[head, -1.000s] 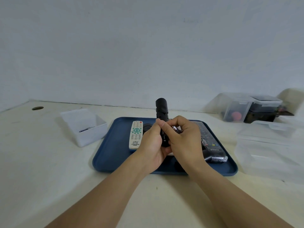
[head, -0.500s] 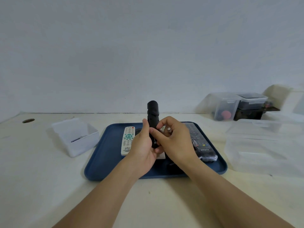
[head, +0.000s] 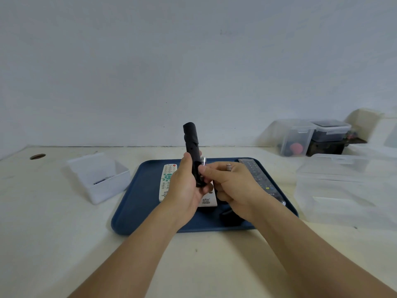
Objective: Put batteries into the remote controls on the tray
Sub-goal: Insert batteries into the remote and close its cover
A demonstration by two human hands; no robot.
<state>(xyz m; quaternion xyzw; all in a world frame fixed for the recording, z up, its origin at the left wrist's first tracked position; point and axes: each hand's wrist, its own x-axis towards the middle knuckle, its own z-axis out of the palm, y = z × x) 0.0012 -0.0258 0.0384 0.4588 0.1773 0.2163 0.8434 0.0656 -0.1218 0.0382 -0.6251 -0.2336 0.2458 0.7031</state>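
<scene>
At centre frame the left hand [head: 185,187] curls its fingers round the lower part of a black remote [head: 191,147], holding it upright above the tray [head: 137,203]. The right hand [head: 233,186] pinches a battery [head: 203,161] between thumb and forefinger, right against the remote's side, and a second battery [head: 229,167] pokes up from its other curled fingers. Under the hands, the blue tray carries a white remote [head: 168,179] with green buttons on its left, another white one [head: 208,200] mostly hidden by the hands, and a long dark remote [head: 257,178] on its right. At left of the frame an open white box [head: 97,176] holds a few small items, too blurred to name. At right sit clear boxes [head: 343,190]; beyond them, at upper right, lidded tubs [head: 311,137] hold dark and red objects.
</scene>
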